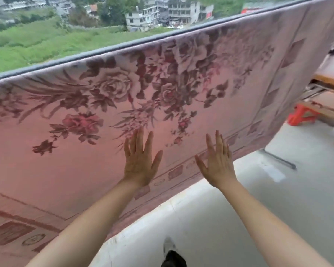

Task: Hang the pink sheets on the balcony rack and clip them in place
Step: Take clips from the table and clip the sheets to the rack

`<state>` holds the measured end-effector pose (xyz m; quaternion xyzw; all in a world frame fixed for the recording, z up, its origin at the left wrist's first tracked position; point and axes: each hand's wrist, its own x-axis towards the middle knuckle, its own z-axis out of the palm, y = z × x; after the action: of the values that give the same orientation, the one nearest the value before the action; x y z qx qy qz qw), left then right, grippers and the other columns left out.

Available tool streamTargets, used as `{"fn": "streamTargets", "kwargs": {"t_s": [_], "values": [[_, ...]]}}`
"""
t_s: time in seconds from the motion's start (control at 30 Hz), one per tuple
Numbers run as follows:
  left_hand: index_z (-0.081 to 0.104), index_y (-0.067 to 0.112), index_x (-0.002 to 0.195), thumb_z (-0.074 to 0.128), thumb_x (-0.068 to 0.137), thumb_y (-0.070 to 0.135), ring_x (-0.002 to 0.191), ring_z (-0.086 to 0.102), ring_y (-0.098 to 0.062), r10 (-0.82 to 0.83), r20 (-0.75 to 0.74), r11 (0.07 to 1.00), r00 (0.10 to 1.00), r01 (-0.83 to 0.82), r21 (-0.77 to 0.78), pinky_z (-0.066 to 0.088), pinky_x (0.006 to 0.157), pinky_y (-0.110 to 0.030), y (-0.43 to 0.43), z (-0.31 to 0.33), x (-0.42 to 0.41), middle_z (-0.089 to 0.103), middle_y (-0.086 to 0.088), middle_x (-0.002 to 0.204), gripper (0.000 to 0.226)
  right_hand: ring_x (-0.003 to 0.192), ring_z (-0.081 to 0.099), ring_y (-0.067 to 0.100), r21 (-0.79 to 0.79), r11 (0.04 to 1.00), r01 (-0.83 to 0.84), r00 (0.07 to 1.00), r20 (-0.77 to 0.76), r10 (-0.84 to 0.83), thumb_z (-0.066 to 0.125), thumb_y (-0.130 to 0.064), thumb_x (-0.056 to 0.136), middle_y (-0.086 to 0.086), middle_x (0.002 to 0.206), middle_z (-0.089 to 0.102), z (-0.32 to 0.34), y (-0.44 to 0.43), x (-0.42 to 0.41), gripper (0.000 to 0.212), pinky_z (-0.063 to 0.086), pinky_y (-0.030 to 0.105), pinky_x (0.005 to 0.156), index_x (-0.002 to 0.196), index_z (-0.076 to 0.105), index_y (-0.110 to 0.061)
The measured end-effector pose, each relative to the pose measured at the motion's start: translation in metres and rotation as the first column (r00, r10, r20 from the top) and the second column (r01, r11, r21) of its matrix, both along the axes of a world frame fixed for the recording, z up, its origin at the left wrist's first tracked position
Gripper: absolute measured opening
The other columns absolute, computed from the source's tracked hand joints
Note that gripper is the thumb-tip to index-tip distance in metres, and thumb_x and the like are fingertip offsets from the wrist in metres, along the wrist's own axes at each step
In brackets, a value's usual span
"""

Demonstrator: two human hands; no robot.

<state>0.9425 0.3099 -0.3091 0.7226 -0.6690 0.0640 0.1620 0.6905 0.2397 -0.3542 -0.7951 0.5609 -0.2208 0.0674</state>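
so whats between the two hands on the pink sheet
Head view: only bare pink sheet, its patterned border band running across the gap between the left hand and right hand. No clip shows there.

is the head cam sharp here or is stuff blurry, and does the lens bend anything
Head view: soft motion blur over the pink sheet and both hands, left hand and right hand; wide-angle lens bows the sheet's top edge; even daylight, no glare, right-edge clutter smeared.

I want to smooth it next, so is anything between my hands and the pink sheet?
Nothing visible. The left hand and right hand are open, fingers spread, right in front of the pink sheet draped over the rack bar.
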Motion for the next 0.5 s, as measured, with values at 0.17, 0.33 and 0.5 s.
{"fn": "streamTargets", "kwargs": {"t_s": [0.17,0.33,0.5], "values": [[0.012,0.019,0.156,0.027,0.100,0.052,0.149,-0.017,-0.021,-0.243,-0.021,0.970,0.970,0.242,-0.027,-0.002,0.120,-0.052,-0.107,-0.017,-0.116,-0.011,-0.007,0.163,0.066,0.150,0.009,0.034,0.026,0.985,0.172,0.985,-0.007,-0.172,0.046,-0.055,0.095,0.016,0.164,0.003,-0.022,-0.049,-0.115,0.084,0.012,0.047,0.122,0.158,0.001,-0.022],[0.020,0.016,0.154,0.024,0.099,0.051,0.150,-0.003,-0.027,-0.450,-0.055,0.893,0.891,0.449,-0.029,0.006,0.118,-0.056,-0.240,-0.022,-0.237,0.002,-0.012,0.163,0.065,0.150,0.006,0.036,0.024,0.922,0.387,0.920,-0.078,-0.384,0.045,-0.051,0.095,0.018,0.163,0.000,-0.014,-0.140,-0.232,0.081,0.013,0.049,0.122,0.156,0.003,-0.019],[0.032,0.015,0.148,0.026,0.097,0.050,0.147,0.012,-0.034,-0.603,-0.031,0.798,0.797,0.601,-0.051,0.016,0.115,-0.058,-0.362,0.019,-0.342,0.016,-0.016,0.160,0.062,0.149,0.008,0.038,-0.054,0.826,0.560,0.819,-0.114,-0.563,0.053,-0.049,0.094,0.019,0.164,-0.003,0.031,-0.214,-0.329,0.085,0.014,0.049,0.121,0.158,0.005,-0.017]]}}
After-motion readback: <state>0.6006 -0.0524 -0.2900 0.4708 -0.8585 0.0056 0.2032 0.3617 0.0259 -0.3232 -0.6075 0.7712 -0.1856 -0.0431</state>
